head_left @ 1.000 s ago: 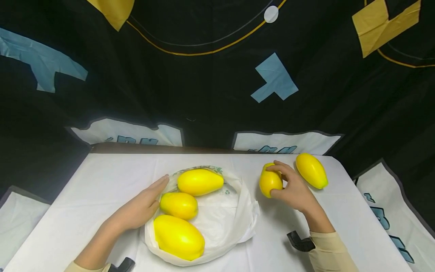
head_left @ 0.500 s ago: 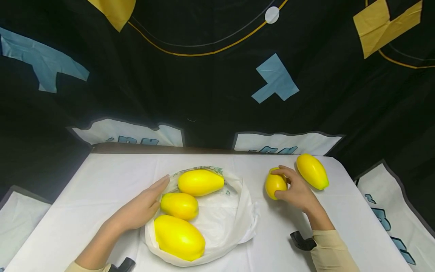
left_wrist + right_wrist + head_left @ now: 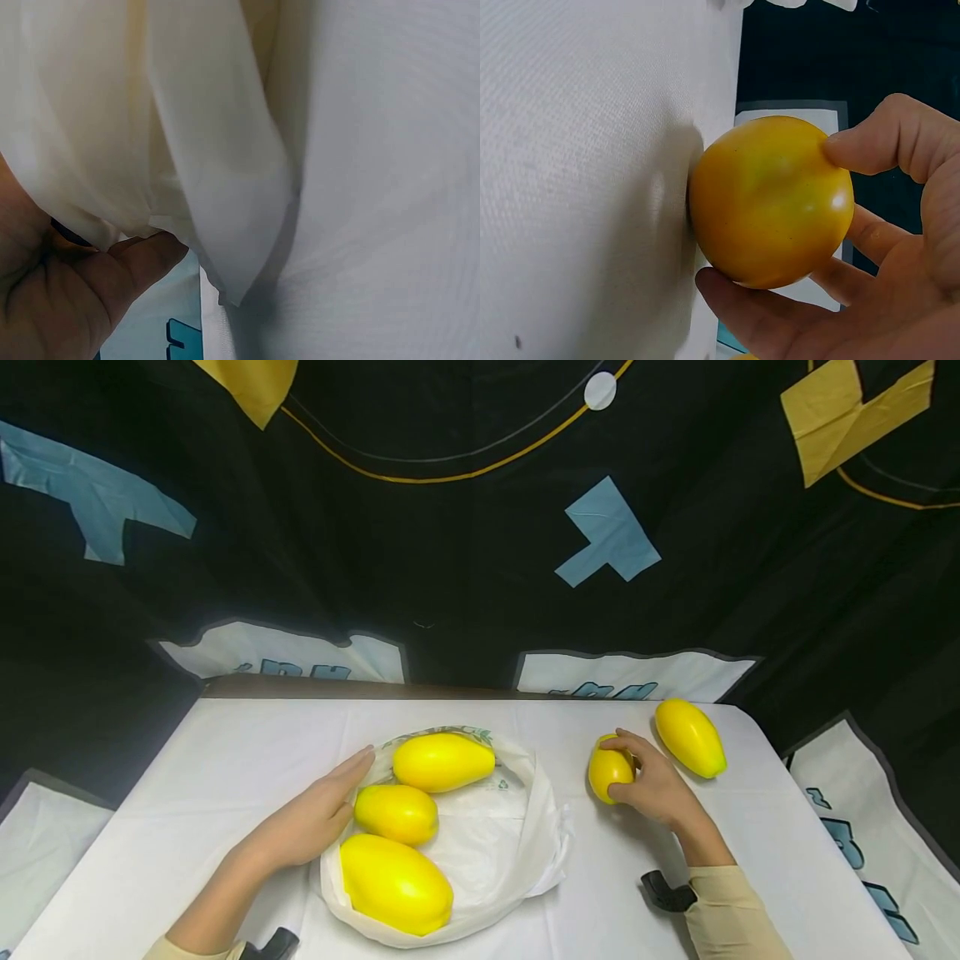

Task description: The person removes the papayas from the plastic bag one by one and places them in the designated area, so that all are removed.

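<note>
In the head view my left hand (image 3: 318,814) holds the left rim of a white plastic bag (image 3: 525,860), with its fingers stretched along the outside. In the left wrist view, the bag (image 3: 217,150) hangs over the left hand's fingers (image 3: 142,266); much of the grip is hidden. Three yellow papayas lie in the bag: a back one (image 3: 442,762), a smaller middle one (image 3: 396,814) and a large front one (image 3: 396,883). To the right of the bag, my right hand (image 3: 656,781) grips a small papaya (image 3: 772,202) between thumb and fingers, at the table surface.
Another yellow papaya (image 3: 690,737) lies at the back right, just beyond the right hand. A white cloth (image 3: 247,735) covers the table. A black printed curtain (image 3: 465,568) hangs behind its far edge.
My right hand has shifted a little to the right and nearer with the small papaya in it. The left hand, the bag and its papayas have stayed put.
</note>
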